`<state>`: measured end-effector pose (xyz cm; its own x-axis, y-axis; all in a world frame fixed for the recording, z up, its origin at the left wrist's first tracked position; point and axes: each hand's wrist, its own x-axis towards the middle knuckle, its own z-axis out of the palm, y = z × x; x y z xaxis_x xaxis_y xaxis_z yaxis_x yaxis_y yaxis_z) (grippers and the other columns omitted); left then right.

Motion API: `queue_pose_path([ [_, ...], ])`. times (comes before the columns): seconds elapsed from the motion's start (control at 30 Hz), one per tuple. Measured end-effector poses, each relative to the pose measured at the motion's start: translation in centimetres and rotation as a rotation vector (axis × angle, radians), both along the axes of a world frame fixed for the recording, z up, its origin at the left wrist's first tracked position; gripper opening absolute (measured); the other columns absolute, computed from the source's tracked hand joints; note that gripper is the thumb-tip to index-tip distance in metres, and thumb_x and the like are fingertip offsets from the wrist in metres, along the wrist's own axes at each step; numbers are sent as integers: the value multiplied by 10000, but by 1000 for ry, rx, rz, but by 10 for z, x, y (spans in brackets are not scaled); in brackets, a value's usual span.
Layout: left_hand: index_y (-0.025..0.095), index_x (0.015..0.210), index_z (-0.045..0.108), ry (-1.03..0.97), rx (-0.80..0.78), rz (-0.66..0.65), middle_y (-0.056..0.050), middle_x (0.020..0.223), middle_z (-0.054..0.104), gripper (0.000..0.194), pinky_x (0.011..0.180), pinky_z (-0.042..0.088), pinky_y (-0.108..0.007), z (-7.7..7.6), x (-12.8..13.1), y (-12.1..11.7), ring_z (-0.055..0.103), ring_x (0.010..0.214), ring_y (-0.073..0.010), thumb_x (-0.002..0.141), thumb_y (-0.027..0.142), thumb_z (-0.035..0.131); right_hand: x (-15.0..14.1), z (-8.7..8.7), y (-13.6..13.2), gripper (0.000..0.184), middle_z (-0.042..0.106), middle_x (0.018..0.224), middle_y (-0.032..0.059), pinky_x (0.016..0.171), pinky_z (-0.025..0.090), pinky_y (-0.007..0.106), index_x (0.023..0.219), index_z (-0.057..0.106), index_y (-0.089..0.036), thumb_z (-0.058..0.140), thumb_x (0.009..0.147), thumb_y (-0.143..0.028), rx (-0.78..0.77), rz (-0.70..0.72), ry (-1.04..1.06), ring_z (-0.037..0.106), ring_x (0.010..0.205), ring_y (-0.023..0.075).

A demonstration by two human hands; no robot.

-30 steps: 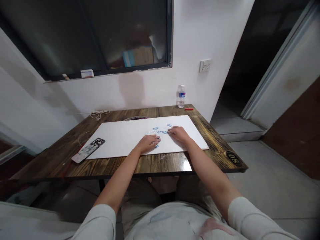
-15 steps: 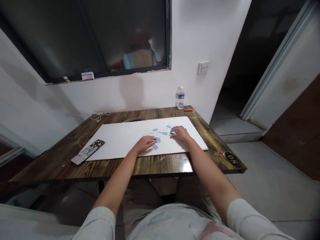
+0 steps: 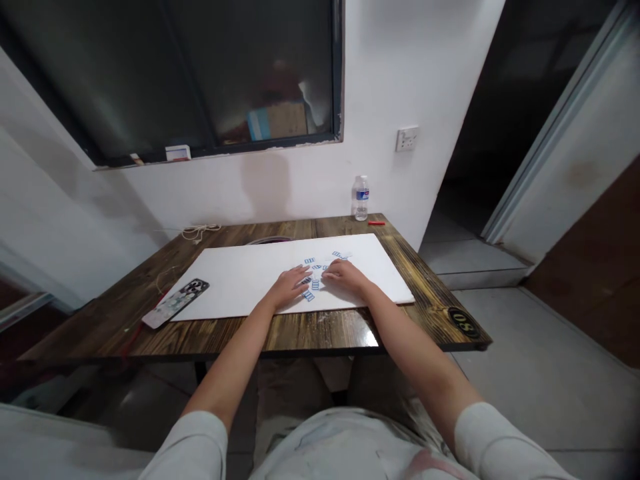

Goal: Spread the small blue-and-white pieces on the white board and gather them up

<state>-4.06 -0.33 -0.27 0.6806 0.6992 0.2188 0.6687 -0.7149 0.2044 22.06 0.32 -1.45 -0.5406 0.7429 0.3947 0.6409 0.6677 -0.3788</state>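
Several small blue-and-white rectangular pieces (image 3: 315, 285) with striped markings lie loosely grouped on a white board (image 3: 240, 280). My left hand (image 3: 287, 288) rests at their left side, fingers spread and partly over some of them. On the other side, my right hand (image 3: 345, 275) is bent down with its fingers drawn together at the pieces. What its fingertips hold, if anything, is hidden. One piece (image 3: 310, 261) lies just beyond the left fingertips, and others (image 3: 340, 255) are behind the right hand.
A phone in a patterned case (image 3: 175, 303) lies across the board's left edge. At the back of the wooden table (image 3: 320, 331) are a white cable (image 3: 200, 231), a water bottle (image 3: 361, 199) and a red pen-like stick (image 3: 377, 223). A wall (image 3: 310, 187) stands behind.
My right hand has moved left, closer to my left hand, and its fingers have drawn together. My left hand has shifted slightly. Some pieces near the fingers sit differently.
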Motion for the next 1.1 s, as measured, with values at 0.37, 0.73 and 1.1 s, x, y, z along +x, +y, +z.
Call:
queue_pose_path([
  [0.37,254,1230,672,-25,59,93,-49,1343,627,447,1078,390,-387,4,3,-2,529,1281,-200,1006,400,314,3,-6,0,320,664,1290,54,1048,410,346,1200,699,-267,511,967,-381,53,-151,-97,585,1221,231],
  [0.73,245,1249,660,11,89,95,-54,1374,601,407,1088,393,-408,1,5,-3,502,1304,-222,983,382,384,2,-7,-1,397,538,1440,55,1096,382,444,1326,612,-287,521,961,-415,34,-65,-147,453,1365,270],
  [1.1,273,1188,687,52,65,95,-24,1291,662,391,1056,405,-381,7,7,-6,559,1229,-198,997,369,360,-7,-3,-6,422,531,1449,30,1114,327,488,1343,591,-319,544,944,-448,31,15,-176,379,1412,285],
])
